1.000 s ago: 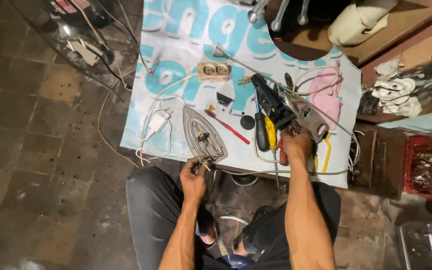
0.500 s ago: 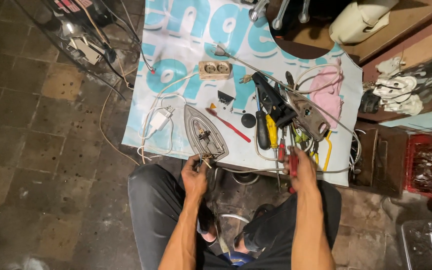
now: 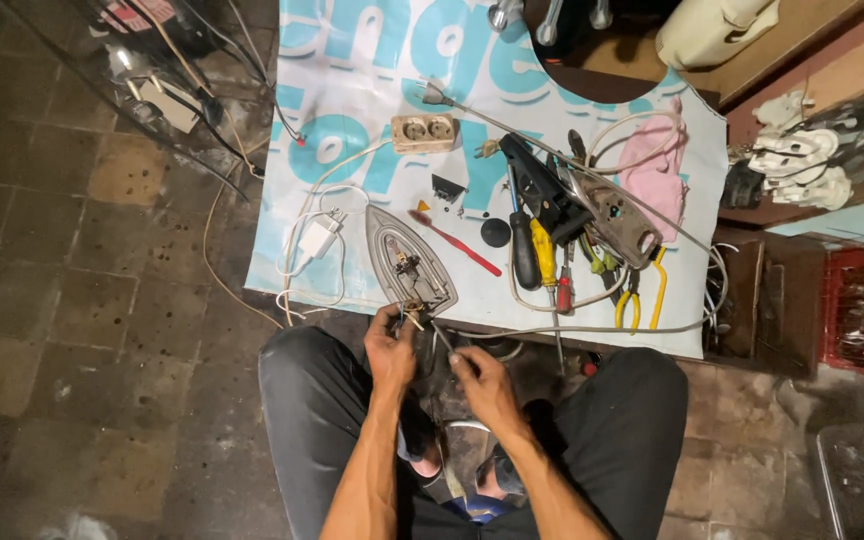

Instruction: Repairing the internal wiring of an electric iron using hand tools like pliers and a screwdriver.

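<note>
The left hand point(image 3: 390, 345) pinches the wires at the back end of the iron plate point(image 3: 409, 262), which lies on the sheet point(image 3: 372, 90). The right hand point(image 3: 480, 382) grips a thin tool point(image 3: 442, 338) just beside it. Screwdrivers point(image 3: 535, 252) lie nearby.

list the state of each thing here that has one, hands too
iron soleplate: stripped of its housing, lying flat on the banner, wiring exposed at the rear end
left hand: fingers pinched at the soleplate's rear wires
right hand: gripping a thin tool aimed at the same spot
socket block: nothing plugged in
white plug: unplugged, lying on the banner
yellow-handled pliers: lying unused
screwdrivers: lying unused
</note>
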